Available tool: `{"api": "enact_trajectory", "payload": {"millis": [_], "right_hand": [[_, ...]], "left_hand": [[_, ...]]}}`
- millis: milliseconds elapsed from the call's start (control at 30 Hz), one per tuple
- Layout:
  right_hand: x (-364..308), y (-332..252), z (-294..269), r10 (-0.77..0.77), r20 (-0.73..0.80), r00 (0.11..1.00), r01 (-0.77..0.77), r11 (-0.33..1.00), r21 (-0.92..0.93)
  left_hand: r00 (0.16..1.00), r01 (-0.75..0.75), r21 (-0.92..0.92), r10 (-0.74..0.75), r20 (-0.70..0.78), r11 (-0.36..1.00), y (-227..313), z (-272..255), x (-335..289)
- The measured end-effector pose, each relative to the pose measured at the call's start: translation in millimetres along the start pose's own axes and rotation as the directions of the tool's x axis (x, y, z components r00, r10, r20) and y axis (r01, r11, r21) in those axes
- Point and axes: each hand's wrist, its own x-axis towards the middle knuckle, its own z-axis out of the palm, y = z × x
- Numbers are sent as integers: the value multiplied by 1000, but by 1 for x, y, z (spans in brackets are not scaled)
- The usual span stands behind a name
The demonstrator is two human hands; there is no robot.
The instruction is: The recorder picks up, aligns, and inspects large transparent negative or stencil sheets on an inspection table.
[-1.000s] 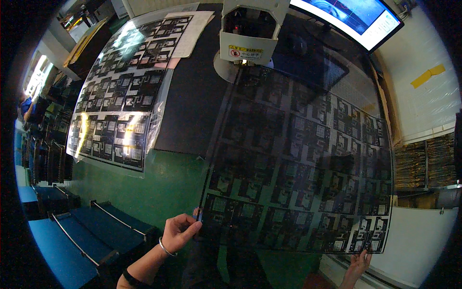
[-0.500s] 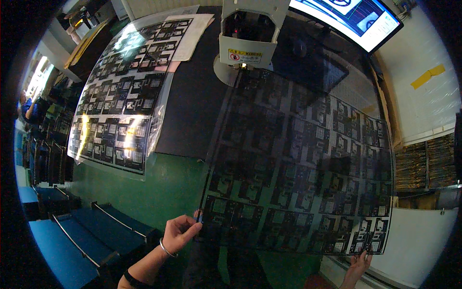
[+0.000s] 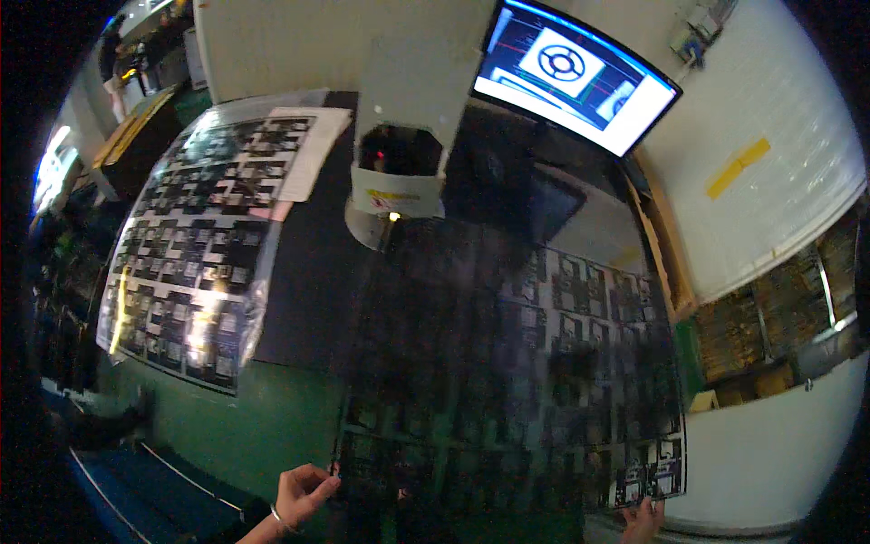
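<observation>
I hold a large clear film sheet (image 3: 535, 381) printed with rows of dark rectangular patterns, spread out over the dark work surface (image 3: 308, 290). My left hand (image 3: 304, 494) pinches its near left corner. At the bottom right, my right hand (image 3: 645, 521) grips the near right corner. The sheet's far edge reaches under the white machine head (image 3: 399, 172).
A second patterned film sheet (image 3: 195, 245) lies glossy on the left, with a white paper (image 3: 313, 154) at its top. A lit monitor (image 3: 580, 77) hangs at the back right. Green floor (image 3: 245, 426) lies below, and shelves of stacked panels (image 3: 779, 317) stand at the right.
The view has tilted upward, so the sheet and both hands sit lower in the picture. The hands keep hold of the same corners.
</observation>
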Motion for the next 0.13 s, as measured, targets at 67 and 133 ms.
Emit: {"api": "enact_trajectory", "payload": {"millis": [67,133], "right_hand": [[-11,-23,4,229,462,857,-294,953,73],[-60,-44,41,278,758,590,-421,907,-5]], "left_hand": [[1000,-12,-16,12,20,1000,4,-4,-4],[995,-63,242,42,92,968,11,-10,1]]}}
